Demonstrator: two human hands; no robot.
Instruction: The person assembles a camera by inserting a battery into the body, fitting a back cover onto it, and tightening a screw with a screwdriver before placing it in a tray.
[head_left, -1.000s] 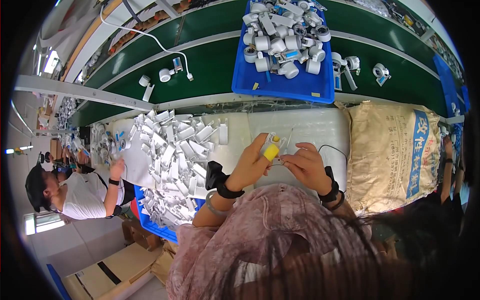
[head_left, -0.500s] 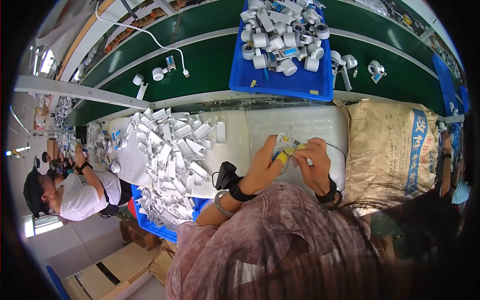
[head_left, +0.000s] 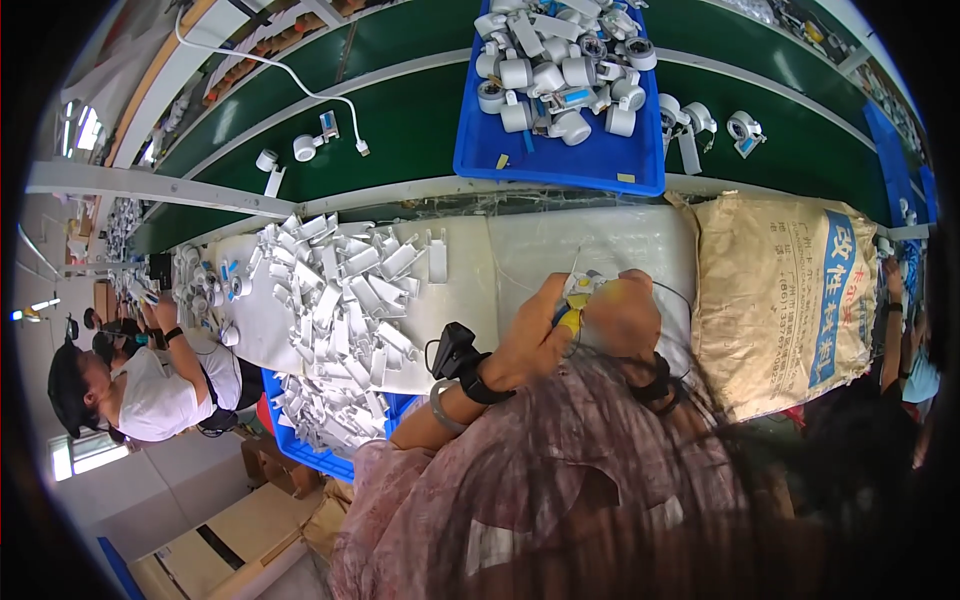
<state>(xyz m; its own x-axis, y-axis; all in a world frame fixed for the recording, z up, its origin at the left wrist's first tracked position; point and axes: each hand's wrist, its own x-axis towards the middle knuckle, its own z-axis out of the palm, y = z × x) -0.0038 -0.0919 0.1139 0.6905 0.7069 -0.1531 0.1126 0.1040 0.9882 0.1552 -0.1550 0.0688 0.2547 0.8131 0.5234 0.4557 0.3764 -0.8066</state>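
White counter (head_left: pixel 560 250) work, both hands meeting over a small part.
Left hand (head_left: pixel 535 335) and right hand (head_left: pixel 625 315) each pinch the small yellow-and-white part (head_left: pixel 578 300) between them, near edge; white plastic pieces (head_left: pixel 340 290) heap left, blue tray (head_left: pixel 560 150) far.
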